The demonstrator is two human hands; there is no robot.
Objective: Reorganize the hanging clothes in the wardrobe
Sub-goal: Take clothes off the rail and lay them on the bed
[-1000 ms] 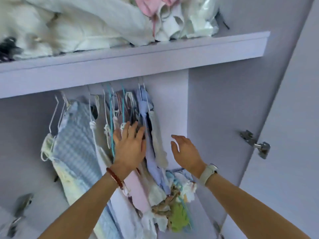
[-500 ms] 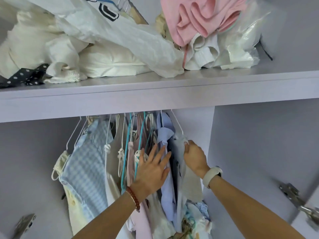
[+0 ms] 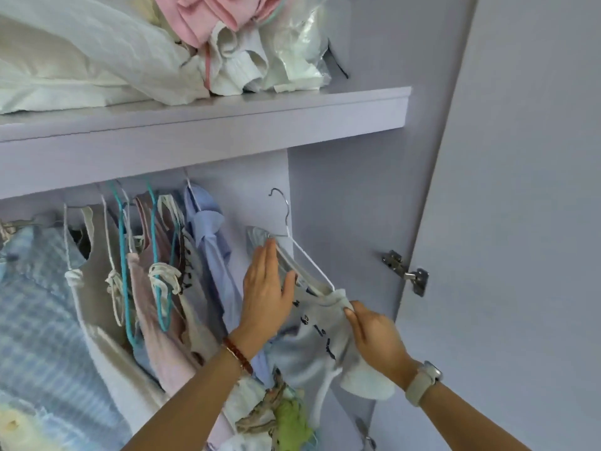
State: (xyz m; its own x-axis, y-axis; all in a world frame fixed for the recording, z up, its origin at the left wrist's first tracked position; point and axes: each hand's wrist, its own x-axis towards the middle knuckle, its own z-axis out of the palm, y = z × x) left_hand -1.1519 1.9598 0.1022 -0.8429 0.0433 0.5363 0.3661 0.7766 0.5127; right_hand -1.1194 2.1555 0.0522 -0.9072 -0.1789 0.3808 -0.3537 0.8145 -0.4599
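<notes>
The pale grey printed garment (image 3: 320, 336) on a white wire hanger (image 3: 302, 255) sits right of the hanging clothes (image 3: 156, 288), its hook free below the lilac shelf (image 3: 227, 125). The right hand (image 3: 374, 336) pinches its shoulder; the left hand (image 3: 265, 294) lies flat, fingers straight, against it.

We log: lilac wardrobe shelf (image 3: 227, 125); pink bundle (image 3: 208, 17) atop; teal hangers (image 3: 123, 255); blue-checked garment (image 3: 35, 304); pale grey top (image 3: 312, 340) with dark lettering; light-blue shirt (image 3: 211, 242).
</notes>
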